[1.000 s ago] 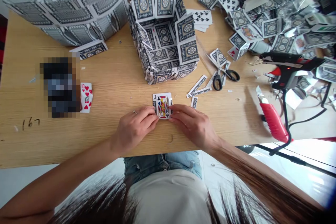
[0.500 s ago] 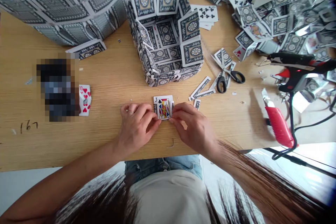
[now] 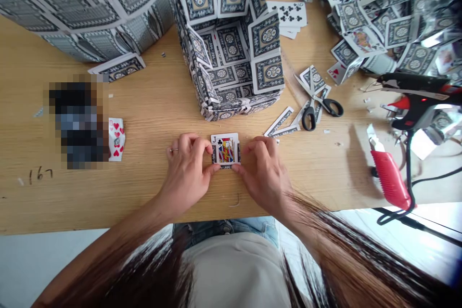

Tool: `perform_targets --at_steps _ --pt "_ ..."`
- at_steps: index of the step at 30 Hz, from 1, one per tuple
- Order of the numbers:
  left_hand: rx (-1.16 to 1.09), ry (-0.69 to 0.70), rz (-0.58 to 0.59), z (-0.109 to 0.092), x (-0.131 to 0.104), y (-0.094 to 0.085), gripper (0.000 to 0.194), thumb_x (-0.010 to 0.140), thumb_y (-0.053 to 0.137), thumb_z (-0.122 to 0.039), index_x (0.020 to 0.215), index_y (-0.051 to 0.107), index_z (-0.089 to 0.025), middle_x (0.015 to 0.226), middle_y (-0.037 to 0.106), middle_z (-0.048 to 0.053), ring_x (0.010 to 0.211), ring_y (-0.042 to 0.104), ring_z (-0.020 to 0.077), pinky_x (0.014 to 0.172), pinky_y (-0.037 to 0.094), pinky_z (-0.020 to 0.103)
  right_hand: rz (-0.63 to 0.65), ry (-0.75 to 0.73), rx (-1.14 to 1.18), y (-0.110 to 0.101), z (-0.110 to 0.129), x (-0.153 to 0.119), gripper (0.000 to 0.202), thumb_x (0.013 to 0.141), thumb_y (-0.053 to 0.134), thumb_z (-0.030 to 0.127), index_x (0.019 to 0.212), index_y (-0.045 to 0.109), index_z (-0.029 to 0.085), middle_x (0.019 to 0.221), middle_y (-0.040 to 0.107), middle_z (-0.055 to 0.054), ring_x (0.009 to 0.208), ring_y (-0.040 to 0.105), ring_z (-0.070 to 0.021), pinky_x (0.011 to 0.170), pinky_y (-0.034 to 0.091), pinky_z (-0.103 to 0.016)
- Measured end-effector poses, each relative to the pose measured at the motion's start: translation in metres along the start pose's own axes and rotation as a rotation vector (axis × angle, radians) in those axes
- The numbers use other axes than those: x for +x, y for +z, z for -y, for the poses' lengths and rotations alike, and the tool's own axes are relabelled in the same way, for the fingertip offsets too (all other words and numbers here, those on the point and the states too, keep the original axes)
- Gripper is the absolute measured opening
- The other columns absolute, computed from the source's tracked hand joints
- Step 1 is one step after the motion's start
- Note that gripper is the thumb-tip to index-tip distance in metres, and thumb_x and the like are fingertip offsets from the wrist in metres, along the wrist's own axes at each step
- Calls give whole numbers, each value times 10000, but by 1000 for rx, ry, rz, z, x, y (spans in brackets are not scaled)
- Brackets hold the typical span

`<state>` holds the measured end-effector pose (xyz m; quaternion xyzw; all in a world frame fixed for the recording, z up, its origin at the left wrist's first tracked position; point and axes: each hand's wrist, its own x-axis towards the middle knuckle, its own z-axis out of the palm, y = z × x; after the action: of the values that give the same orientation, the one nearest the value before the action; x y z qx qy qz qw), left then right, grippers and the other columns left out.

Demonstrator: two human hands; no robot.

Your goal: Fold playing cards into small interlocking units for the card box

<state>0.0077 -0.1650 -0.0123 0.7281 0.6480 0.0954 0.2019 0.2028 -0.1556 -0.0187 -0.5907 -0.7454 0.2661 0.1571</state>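
Observation:
A jack of clubs card (image 3: 226, 150) lies face up near the table's front edge, with patterned card edges showing at its sides and bottom. My left hand (image 3: 189, 166) is at its left, the thumb tip at the lower left corner and the index finger curled beside the left edge. At the right, my right hand (image 3: 265, 171) has its thumb at the lower right corner, its other fingers bent just off the right edge. Both hands pinch loosely around the card, which stays flat. Beyond it stands an open box made of playing cards (image 3: 231, 65).
Scissors (image 3: 314, 101) lie on card strips right of the box. Farther right are a red cutter (image 3: 391, 178), a glue gun (image 3: 411, 98) with its cable, and a heap of cards (image 3: 375, 29). A large card-covered structure (image 3: 101, 5) stands back left.
The fingers of both hands have spread a little outward from the card's sides, while the thumbs stay at its lower corners. More patterned border shows below the jack. The view has shifted slightly.

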Motion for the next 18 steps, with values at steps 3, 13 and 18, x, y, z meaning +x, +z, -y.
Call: perform_targets --at_steps 3,13,18 --pt "-21 -20 29 -1 1 -1 265 809 701 -231 1016 538 -215 1091 467 97 1024 474 290 814 392 408 76 55 -30 -6 0 6 284 808 693 347 963 486 231 1061 515 -60 839 574 -210 603 452 -316" --pt "9 -67 69 -7 1 -2 151 831 667 -261 962 604 -221 1107 452 98 1014 471 292 840 382 436 137 98 -128 -11 15 16 387 775 691 511 897 474 215 984 496 -66 791 545 -217 589 412 -321" --pt "-13 -74 48 -6 0 -1 166 823 670 -235 976 607 -225 1110 453 93 1040 469 288 881 379 437 -21 90 -110 1 6 11 426 753 721 543 860 452 230 967 487 -75 904 514 -268 731 461 -389"
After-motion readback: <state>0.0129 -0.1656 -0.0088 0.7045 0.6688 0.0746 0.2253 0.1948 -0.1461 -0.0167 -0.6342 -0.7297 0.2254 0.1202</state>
